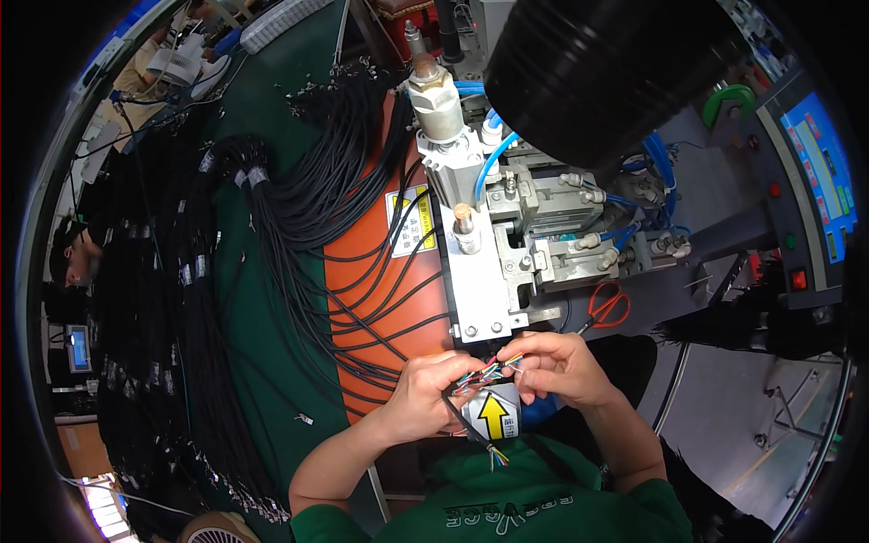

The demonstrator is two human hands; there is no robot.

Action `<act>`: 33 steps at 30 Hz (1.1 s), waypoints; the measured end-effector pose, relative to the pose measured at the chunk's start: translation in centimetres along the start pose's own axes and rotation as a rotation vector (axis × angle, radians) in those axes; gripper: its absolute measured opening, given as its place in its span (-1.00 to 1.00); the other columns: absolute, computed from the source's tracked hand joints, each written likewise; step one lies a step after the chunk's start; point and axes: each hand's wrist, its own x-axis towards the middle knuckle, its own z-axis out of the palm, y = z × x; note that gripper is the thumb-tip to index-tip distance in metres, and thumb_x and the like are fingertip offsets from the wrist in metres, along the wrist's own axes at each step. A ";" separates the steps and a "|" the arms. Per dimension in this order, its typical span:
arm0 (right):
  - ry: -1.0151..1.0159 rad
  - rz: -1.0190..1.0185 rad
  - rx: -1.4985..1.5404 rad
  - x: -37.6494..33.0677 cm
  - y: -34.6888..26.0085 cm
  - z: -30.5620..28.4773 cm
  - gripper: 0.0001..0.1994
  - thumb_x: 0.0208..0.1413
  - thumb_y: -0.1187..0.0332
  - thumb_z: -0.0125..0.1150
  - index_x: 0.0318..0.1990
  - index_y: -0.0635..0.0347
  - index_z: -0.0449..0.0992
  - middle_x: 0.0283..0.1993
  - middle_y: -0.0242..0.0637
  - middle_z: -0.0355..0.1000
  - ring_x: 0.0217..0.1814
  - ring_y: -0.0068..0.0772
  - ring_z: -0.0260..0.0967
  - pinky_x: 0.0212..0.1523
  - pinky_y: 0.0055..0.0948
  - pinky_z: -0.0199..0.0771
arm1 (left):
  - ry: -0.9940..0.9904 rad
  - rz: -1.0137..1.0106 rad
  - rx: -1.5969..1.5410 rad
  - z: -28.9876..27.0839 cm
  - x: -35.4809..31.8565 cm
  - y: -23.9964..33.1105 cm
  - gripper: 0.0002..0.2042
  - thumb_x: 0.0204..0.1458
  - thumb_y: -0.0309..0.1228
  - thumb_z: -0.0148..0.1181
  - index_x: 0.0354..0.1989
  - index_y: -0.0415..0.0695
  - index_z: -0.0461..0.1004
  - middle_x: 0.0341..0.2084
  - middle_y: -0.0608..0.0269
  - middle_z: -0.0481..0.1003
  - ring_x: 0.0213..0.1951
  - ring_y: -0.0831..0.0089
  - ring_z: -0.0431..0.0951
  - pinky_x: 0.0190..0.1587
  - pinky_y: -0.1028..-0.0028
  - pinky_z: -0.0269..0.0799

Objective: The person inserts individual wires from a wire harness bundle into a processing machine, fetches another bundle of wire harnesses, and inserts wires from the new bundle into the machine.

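My left hand (427, 391) is closed in a pinch on a black cable (454, 414) whose stripped end fans into thin coloured wires (490, 372). Facing it, my right hand (559, 369) pinches the tips of coloured wires between thumb and fingers. Both hands meet just in front of the metal press-like machine (475, 294). Below my left fingers another cable end (496, 456) hangs with its coloured wires spread. Under the hands sits a silver plate with a yellow arrow (493, 416). Which wire each fingertip grips is too small to tell.
Long bundles of black cables (312, 204) lie over the orange machine cover (362, 271) and green table (231, 317) on the left. Red-handled scissors (606, 308) lie right of the machine. A large black cylinder (597, 72) overhangs it. A control panel with screen (819, 172) stands far right.
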 end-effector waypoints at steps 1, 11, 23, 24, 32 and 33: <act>-0.013 0.020 0.063 0.0 0.1 -0.2 -0.75 0.12 0.56 0.17 -0.03 0.35 0.49 -0.30 -0.36 0.44 -0.40 -0.68 0.41 -0.51 -0.73 0.26 | -0.006 0.007 0.011 0.0 0.0 0.0 -0.79 -0.11 -0.67 0.19 -0.24 -0.29 0.50 -0.51 0.12 0.51 -0.48 0.31 0.54 -0.46 0.43 0.39; 0.096 -0.297 -0.318 0.1 1.9 0.2 -0.86 0.05 0.65 0.20 -0.20 0.41 0.51 -0.13 -0.20 0.41 -0.38 -0.61 0.43 -0.39 -0.68 0.47 | 0.028 0.251 0.395 0.4 0.6 1.5 -0.67 -0.19 -0.56 0.28 -0.16 -0.29 0.46 -0.47 0.13 0.47 -0.50 0.24 0.53 -0.48 0.39 0.43; 0.464 -0.823 -1.013 0.5 3.0 2.8 -0.69 -0.06 0.59 0.27 -0.09 0.26 0.52 -0.15 -0.10 0.43 -0.27 -0.28 0.47 -0.34 -0.42 0.46 | 0.065 0.099 0.283 1.7 0.8 1.8 -0.83 -0.18 -0.50 0.24 -0.42 -0.23 0.40 -0.61 0.16 0.37 -0.63 0.22 0.41 -0.57 0.34 0.33; 0.467 -0.863 -1.103 0.4 3.4 3.2 -0.66 -0.04 0.57 0.23 -0.04 0.26 0.49 -0.10 -0.11 0.44 -0.16 -0.17 0.45 -0.22 -0.30 0.47 | 0.098 0.036 0.125 1.6 0.8 1.6 -0.87 -0.17 -0.52 0.20 -0.44 -0.24 0.39 -0.63 0.15 0.36 -0.64 0.20 0.40 -0.57 0.33 0.32; 0.096 -0.246 -0.116 0.2 1.7 0.3 -0.80 0.10 0.58 0.16 -0.10 0.39 0.53 -0.13 -0.19 0.44 -0.16 -0.50 0.45 -0.15 -0.54 0.47 | -0.015 0.067 0.190 1.3 0.9 1.5 -0.94 -0.13 -0.58 0.10 -0.47 -0.26 0.36 -0.64 0.12 0.36 -0.62 0.26 0.43 -0.56 0.36 0.31; 0.096 -0.247 -0.116 0.2 1.4 0.2 -0.80 0.10 0.58 0.16 -0.10 0.39 0.53 -0.13 -0.19 0.44 -0.16 -0.50 0.45 -0.15 -0.54 0.47 | -0.027 0.012 0.114 1.2 0.9 1.4 -0.91 -0.12 -0.55 0.13 -0.48 -0.26 0.35 -0.61 0.10 0.38 -0.59 0.19 0.44 -0.54 0.32 0.32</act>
